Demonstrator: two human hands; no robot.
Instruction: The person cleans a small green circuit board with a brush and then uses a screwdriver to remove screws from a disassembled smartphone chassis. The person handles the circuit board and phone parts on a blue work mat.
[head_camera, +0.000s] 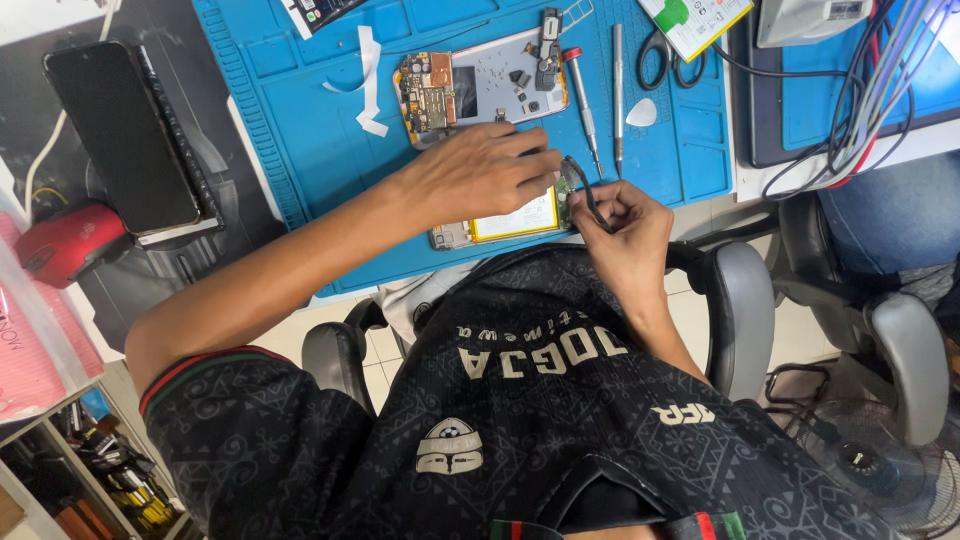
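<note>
Here we see the left hand (478, 172) lying palm down on an opened phone (495, 222), its fingers stretched together toward the right and pressing on the phone's end; the yellow-edged battery shows just below the knuckles. The right hand (622, 222) sits just beside those fingertips, curled, with thumb and forefinger pinching a thin dark flex cable (583, 190) that loops up between the two hands. The phone rests at the near edge of a blue work mat (320, 150), under and just below the left hand. Beyond the left hand lies a second phone body (480, 85) with its board bared, and white tape strips (368, 85) lie to the left of that. Just above the right hand lie a red-capped screwdriver (582, 100) and a slim metal tool (618, 95), with a white pick (641, 113) and scissors (662, 55) a little further off. Well away past the left forearm, a dark phone (120, 135) lies screen up.
</note>
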